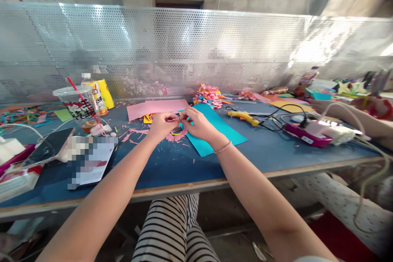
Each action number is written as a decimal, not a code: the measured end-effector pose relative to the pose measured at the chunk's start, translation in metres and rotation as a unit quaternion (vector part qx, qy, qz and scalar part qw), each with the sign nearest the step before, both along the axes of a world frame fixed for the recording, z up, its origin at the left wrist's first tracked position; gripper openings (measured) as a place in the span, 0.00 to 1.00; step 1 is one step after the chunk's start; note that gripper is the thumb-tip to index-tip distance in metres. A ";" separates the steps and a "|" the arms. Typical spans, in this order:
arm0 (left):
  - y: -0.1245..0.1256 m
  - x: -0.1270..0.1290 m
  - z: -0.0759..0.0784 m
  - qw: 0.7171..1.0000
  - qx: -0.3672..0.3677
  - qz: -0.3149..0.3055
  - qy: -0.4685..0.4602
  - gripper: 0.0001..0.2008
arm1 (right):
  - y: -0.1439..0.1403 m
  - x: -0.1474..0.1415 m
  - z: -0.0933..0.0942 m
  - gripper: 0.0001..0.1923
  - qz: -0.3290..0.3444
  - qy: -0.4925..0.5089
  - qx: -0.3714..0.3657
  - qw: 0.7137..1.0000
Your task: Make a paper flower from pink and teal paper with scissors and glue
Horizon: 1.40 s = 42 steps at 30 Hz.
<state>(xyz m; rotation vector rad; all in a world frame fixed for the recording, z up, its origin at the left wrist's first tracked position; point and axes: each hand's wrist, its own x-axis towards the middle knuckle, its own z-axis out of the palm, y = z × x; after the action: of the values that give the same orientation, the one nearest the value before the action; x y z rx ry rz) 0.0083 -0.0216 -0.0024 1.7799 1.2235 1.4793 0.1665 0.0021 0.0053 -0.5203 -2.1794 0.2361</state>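
My left hand [162, 125] and my right hand [196, 123] meet above the middle of the table, fingertips pinched close together. Whatever lies between them is small and mostly hidden by the fingers. Under the right hand and wrist is a sheet of blue paper [217, 129]. Pink paper scraps [135, 133] are strewn below and left of the hands. Behind the left hand lies a sheet of pink paper [153, 107], with a bit of yellow showing at its near edge. A bundle of pink fringed paper [207, 95] stands beyond the blue sheet.
A yellow glue gun [244, 117] and a magenta power strip [308, 136] with cables lie right. Left are a plastic cup with a red straw [76, 104], a phone [49, 147] and a tablet [95, 161]. A perforated metal screen [184, 49] stands behind. Another person's arm [346, 118] reaches in at right.
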 end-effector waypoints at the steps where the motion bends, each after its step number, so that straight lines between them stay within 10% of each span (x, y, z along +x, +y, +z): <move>1: 0.000 0.000 -0.001 1.000 -0.003 0.001 -0.001 0.06 | 0.000 0.000 0.000 0.07 -0.010 -0.007 0.006 1.000; 7: 0.002 0.000 -0.003 0.999 -0.033 0.010 -0.023 0.09 | 0.001 0.000 0.000 0.05 -0.049 -0.014 0.013 0.999; 17: -0.002 0.004 0.007 0.981 -0.084 -0.013 -0.176 0.10 | 0.002 -0.004 0.002 0.06 0.011 0.074 -0.172 0.982; 31: -0.002 0.002 0.001 0.999 -0.008 -0.011 -0.044 0.08 | -0.003 -0.008 0.003 0.04 -0.027 0.102 -0.160 0.981; 42: -0.002 0.004 0.005 0.987 -0.043 -0.054 -0.149 0.10 | 0.007 -0.004 0.002 0.12 0.006 0.175 -0.261 0.950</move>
<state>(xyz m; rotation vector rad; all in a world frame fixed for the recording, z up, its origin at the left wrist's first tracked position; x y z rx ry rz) 0.0121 -0.0235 0.0021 1.4812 1.0080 1.5394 0.1621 0.0094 0.0068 -0.6957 -1.7631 0.8597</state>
